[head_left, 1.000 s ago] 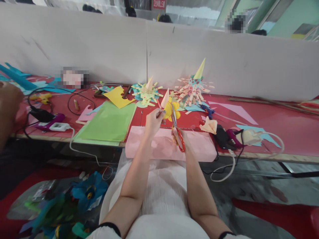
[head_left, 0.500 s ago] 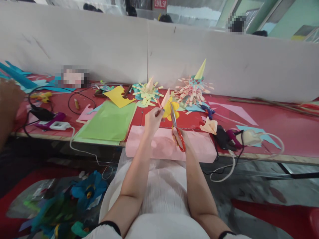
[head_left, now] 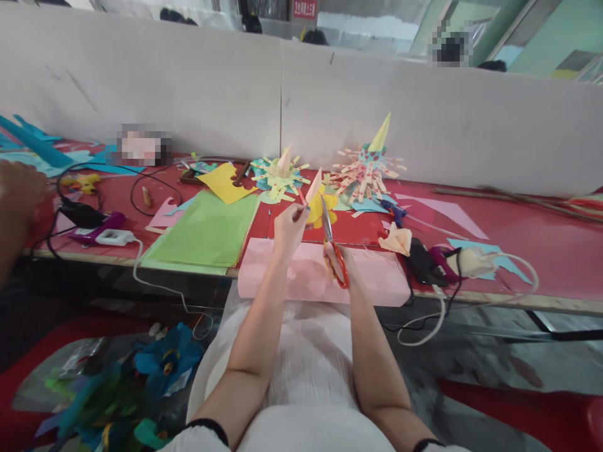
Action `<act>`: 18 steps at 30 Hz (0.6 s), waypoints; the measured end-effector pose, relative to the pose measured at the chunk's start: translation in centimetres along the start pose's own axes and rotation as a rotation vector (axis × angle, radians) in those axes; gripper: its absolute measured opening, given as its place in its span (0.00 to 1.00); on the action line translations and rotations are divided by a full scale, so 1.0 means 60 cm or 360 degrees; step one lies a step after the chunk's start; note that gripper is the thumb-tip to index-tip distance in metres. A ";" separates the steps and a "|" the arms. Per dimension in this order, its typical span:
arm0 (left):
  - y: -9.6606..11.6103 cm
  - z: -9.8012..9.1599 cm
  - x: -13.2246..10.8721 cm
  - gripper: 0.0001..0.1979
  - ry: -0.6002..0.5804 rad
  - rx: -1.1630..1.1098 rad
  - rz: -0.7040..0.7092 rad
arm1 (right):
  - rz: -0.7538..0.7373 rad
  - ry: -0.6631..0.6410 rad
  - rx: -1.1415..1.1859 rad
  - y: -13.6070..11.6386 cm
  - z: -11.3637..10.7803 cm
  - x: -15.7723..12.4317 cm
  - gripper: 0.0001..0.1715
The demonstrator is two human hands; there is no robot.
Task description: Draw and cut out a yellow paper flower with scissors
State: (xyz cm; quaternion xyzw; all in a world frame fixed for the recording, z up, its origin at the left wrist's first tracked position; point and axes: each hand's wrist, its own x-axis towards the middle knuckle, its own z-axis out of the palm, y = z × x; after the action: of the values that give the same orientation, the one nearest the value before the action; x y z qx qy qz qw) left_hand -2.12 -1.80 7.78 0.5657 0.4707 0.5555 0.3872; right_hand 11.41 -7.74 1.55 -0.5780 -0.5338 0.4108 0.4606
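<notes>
1. The red table [head_left: 541, 251] ends in a pale near edge that runs from left to right just in front of the person's lap. A pink sheet [head_left: 377, 282] lies across this edge and hangs a little over it.
2. A white board [head_left: 188, 88] stands along the far side of the table and closes it off.
3. The barest stretch of table lies to the right, past a beige glue gun [head_left: 471, 260] and its looping cord. To the left, a stack of green sheets [head_left: 205, 229] reaches the near edge.
4. Behind the hands, paper starbursts [head_left: 367, 168] and a yellow sheet [head_left: 223, 182] crowd the strip before the board.
5. The left hand [head_left: 288, 229] is raised over the far edge of the pink sheet, forearm stretched forward from the lap. Its fingers are pinched narrowly on a peach paper cone [head_left: 314, 184], whose tip points up and away, with a yellow flower [head_left: 330, 204] just behind it.
6. The right hand [head_left: 343, 263] sits lower and nearer, over the pink sheet. Its fingers are threaded through the red loops of the scissors [head_left: 335, 254] and closed on them.
7. The scissors' blades point up, tip just beside the cone's base. Whether the blades touch the paper cannot be told.
8. At the far left, another person's hand [head_left: 19, 201] hangs over the table edge, near a purple glue gun [head_left: 97, 226], well apart from the cutting.
</notes>
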 end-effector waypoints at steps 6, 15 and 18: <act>-0.005 0.001 0.001 0.06 -0.0073 0.0014 0.0003 | -0.0091 -0.0049 0.0072 0.013 0.000 0.005 0.28; -0.009 0.003 0.002 0.04 -0.0190 0.0021 0.0032 | -0.0128 -0.0006 0.0050 0.016 0.001 0.012 0.29; -0.005 0.004 0.002 0.04 -0.0190 0.0015 0.0021 | -0.0105 0.0020 0.0062 0.016 0.004 0.012 0.29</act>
State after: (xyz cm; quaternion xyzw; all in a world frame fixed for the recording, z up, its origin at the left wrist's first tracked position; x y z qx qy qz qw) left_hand -1.89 -1.60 7.48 0.6027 0.4455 0.5211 0.4083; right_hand 11.47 -7.01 0.56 -0.5537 -0.5416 0.4020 0.4884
